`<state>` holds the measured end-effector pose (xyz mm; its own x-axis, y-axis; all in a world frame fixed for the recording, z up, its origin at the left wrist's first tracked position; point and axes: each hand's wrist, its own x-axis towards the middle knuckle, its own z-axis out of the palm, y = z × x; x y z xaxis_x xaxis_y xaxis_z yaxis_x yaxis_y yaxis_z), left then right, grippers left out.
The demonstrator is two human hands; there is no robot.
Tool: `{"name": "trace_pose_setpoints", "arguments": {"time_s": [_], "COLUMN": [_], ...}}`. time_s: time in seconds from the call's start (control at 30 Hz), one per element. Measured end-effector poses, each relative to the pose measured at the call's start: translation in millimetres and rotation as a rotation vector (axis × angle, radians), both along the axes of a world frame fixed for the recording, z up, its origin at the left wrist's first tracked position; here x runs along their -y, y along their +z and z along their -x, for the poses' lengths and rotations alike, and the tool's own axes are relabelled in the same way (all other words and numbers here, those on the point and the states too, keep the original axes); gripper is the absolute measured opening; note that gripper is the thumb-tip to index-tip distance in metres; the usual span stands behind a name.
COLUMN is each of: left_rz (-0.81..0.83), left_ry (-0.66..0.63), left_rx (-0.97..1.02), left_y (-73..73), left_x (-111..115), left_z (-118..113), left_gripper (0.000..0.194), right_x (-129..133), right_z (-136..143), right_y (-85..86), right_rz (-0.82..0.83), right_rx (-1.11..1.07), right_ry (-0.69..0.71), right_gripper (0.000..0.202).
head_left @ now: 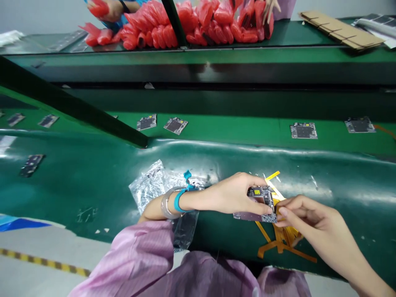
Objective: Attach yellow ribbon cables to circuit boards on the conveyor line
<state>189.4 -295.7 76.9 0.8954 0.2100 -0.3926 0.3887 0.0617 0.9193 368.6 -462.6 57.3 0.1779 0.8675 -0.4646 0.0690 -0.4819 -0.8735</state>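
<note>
A circuit board (260,202) with a yellow label is gripped in my left hand (230,194), thumb across its face and fingers behind it. My right hand (305,218) meets the board's right edge with thumb and fingertips pinched together. A small dark bit shows at those fingertips, but what they hold is mostly hidden. Orange flex cables (280,245) lie in a loose bunch beneath the board and my right hand. One yellow strip (272,175) pokes out above the board.
Several circuit boards (303,130) lie along the green belt (235,130) ahead. Clear plastic bags (151,185) sit left of my forearm. A dark green post (77,107) slants across the left. Beyond, a person's hands (107,10) are among red bubble-wrap bundles (198,24), beside cardboard (340,29).
</note>
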Motion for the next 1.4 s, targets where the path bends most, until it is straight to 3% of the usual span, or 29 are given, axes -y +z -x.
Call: {"name": "trace_pose_setpoints", "arguments": {"time_s": [0.2,0.53,0.63,0.73,0.9,0.97,1.07,1.17,1.3,1.4], "left_rz": [-0.054,0.001,0.006,-0.128,-0.352,-0.428,-0.692,-0.943,-1.008,-0.98], "left_ry": [-0.041,0.01,0.027,0.037,0.152,0.245,0.441,0.678,0.934,0.982], "left_rx": [-0.021,-0.084,-0.102,-0.032,0.064,0.08,0.017,-0.27,-0.568,-0.729], "left_y": [-4.0,-9.0,-14.2,-18.1,-20.1,-21.9,-26.6,-34.3,-53.7,-71.7], "left_x": [1,0,-2,-7,-21,-38,-86,-146,-204,-225], "left_z": [1,-1,-3,-4,-4,-3,7,31,78,112], "left_gripper": [0.018,0.021,0.02,0.022,0.031,0.035,0.034,0.029,0.038,0.046], "right_x": [-12,-17,-19,-26,-57,-80,-123,-168,-214,-219], "right_z": [1,3,0,-4,-10,-15,-26,-44,-79,-102], "right_y": [8.9,3.8,1.8,-4.3,-19.6,-23.9,-26.8,-29.2,-41.6,-56.3], "right_rz": [-0.022,0.009,0.025,-0.016,-0.053,-0.078,-0.162,-0.246,-0.29,-0.29], "right_rx": [0.047,-0.073,-0.073,-0.021,0.06,0.082,0.086,0.105,0.259,0.504], "right_ry": [0.188,0.13,0.077,0.012,0.192,0.175,0.023,-0.096,-0.14,-0.275], "right_gripper": [0.027,0.031,0.04,0.046,0.032,0.034,0.038,0.037,0.029,0.024]}}
